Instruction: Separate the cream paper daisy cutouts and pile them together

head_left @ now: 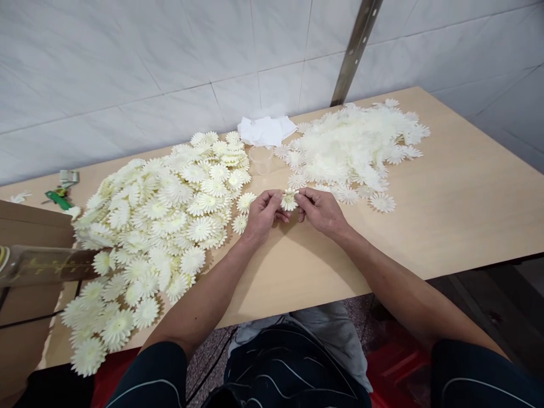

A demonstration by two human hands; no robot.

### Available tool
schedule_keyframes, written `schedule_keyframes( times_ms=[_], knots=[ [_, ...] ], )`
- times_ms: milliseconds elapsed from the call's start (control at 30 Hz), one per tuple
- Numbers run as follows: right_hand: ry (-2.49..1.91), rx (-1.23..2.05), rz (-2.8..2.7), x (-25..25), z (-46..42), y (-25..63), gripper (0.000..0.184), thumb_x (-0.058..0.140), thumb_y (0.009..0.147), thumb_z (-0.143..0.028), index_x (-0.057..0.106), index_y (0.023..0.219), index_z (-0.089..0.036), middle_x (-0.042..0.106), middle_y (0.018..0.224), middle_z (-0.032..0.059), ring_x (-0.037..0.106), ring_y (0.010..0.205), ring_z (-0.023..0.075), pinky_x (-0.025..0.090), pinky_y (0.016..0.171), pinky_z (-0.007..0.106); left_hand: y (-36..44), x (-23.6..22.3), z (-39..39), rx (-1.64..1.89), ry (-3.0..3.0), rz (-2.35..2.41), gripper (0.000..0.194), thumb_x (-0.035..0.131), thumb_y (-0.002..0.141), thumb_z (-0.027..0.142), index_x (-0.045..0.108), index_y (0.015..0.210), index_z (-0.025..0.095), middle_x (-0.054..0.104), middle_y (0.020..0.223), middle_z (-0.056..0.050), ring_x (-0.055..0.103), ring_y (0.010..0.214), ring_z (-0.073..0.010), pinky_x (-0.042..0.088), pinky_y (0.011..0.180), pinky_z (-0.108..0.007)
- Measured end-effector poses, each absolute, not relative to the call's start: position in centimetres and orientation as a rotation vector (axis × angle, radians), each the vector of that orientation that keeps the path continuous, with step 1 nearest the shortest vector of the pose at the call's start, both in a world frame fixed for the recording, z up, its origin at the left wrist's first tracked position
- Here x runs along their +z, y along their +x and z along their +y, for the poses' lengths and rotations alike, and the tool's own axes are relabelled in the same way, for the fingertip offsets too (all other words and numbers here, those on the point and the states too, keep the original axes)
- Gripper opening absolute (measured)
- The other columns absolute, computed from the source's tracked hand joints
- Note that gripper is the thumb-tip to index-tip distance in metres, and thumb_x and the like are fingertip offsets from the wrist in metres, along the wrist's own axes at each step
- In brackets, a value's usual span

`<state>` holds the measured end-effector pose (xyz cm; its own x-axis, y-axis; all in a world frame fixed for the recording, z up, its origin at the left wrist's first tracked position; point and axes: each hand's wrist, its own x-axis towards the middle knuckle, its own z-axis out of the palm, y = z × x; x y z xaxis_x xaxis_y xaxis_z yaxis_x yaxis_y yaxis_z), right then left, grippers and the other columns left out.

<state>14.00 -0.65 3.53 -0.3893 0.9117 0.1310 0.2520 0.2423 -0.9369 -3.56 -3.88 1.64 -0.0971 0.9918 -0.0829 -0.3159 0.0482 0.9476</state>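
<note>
Between my two hands, just above the table, is a small cream artificial flower (289, 202) with a yellowish middle. My left hand (266, 214) pinches its left side between thumb and fingers. On its right side, my right hand (318, 208) grips it the same way. Left of my hands lies a big heap of cream flower heads (170, 198) with yellow-green centres. Beyond my right hand spreads a pile of flat, paler petal pieces (352, 150).
A clear plastic cup (260, 160) and white paper sheets (266, 130) sit near the tiled wall. At far left are a green-handled tool (58, 199), a cardboard box (32, 226) and a brown-tinted transparent bottle (46, 265). The wooden table (467, 187) extends right.
</note>
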Motion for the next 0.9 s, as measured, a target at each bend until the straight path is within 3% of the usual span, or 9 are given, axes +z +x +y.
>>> schedule_keyframes(
  times_ms=[133, 200, 400, 500, 600, 700, 900],
  knots=[
    [-1.056, 1.231, -1.672, 2.5, -0.3, 13.6, 0.035, 0.070, 0.098, -0.057, 0.065, 0.091, -0.023, 0.065, 0.068, -0.0012, 0.064, 0.056, 0.0168, 0.055, 0.057, 0.031, -3.7, 1.6, -3.9, 1.378, 0.879, 1.042, 0.060, 0.094, 0.075, 0.070, 0.072, 0.094, 0.018, 0.072, 0.068, 0.000, 0.071, 0.056, -0.0135, 0.053, 0.050, -0.022],
    [-1.087, 1.220, -1.570, 2.0, -0.2, 13.4, 0.037, 0.075, 0.094, -0.058, 0.067, 0.103, -0.023, 0.067, 0.072, -0.0014, 0.061, 0.056, 0.0165, 0.054, 0.052, 0.031, -3.7, 1.5, -3.9, 1.374, 0.878, 1.071, 0.057, 0.095, 0.076, 0.067, 0.072, 0.093, 0.018, 0.072, 0.066, 0.000, 0.070, 0.055, -0.0133, 0.053, 0.051, -0.022],
    [-1.182, 0.975, -1.573, 1.8, -0.5, 13.4, 0.039, 0.073, 0.095, -0.062, 0.068, 0.103, -0.023, 0.074, 0.089, 0.0057, 0.069, 0.073, 0.0198, 0.053, 0.052, 0.029, -3.5, 1.6, -3.8, 1.383, 0.816, 1.126, 0.055, 0.095, 0.078, 0.065, 0.071, 0.088, 0.017, 0.071, 0.064, -0.001, 0.072, 0.055, -0.0143, 0.055, 0.053, -0.023],
    [-1.162, 0.948, -1.603, 1.9, -0.8, 13.3, 0.046, 0.072, 0.096, -0.065, 0.067, 0.115, -0.023, 0.076, 0.103, 0.0092, 0.071, 0.077, 0.0204, 0.057, 0.056, 0.031, -3.5, 1.6, -3.7, 1.402, 0.777, 1.179, 0.054, 0.093, 0.081, 0.065, 0.070, 0.086, 0.017, 0.072, 0.064, -0.001, 0.073, 0.056, -0.0152, 0.056, 0.054, -0.023],
    [-1.177, 0.988, -1.624, 1.9, -0.8, 13.1, 0.058, 0.083, 0.086, -0.064, 0.065, 0.122, -0.022, 0.076, 0.109, 0.0110, 0.073, 0.083, 0.0227, 0.061, 0.059, 0.034, -3.5, 1.5, -3.7, 1.426, 0.770, 1.218, 0.052, 0.092, 0.083, 0.064, 0.071, 0.086, 0.017, 0.072, 0.064, -0.001, 0.073, 0.056, -0.0156, 0.057, 0.054, -0.024],
    [-1.234, 1.071, -1.595, 2.2, -0.7, 12.9, 0.061, 0.090, 0.077, -0.063, 0.066, 0.115, -0.022, 0.075, 0.101, 0.0088, 0.071, 0.079, 0.0231, 0.060, 0.054, 0.034, -3.5, 1.5, -3.7, 1.423, 0.805, 1.235, 0.053, 0.091, 0.083, 0.066, 0.070, 0.085, 0.017, 0.069, 0.061, 0.000, 0.073, 0.056, -0.0162, 0.058, 0.054, -0.024],
    [-1.251, 1.326, -1.551, 3.8, -0.6, 13.1, 0.057, 0.090, 0.074, -0.073, 0.064, 0.084, -0.023, 0.067, 0.069, -0.0005, 0.058, 0.054, 0.0157, 0.052, 0.049, 0.031, -3.5, 1.6, -4.0, 1.383, 0.865, 1.122, 0.062, 0.091, 0.078, 0.075, 0.067, 0.085, 0.018, 0.071, 0.066, -0.001, 0.076, 0.062, -0.0178, 0.061, 0.056, -0.025]
  ],
)
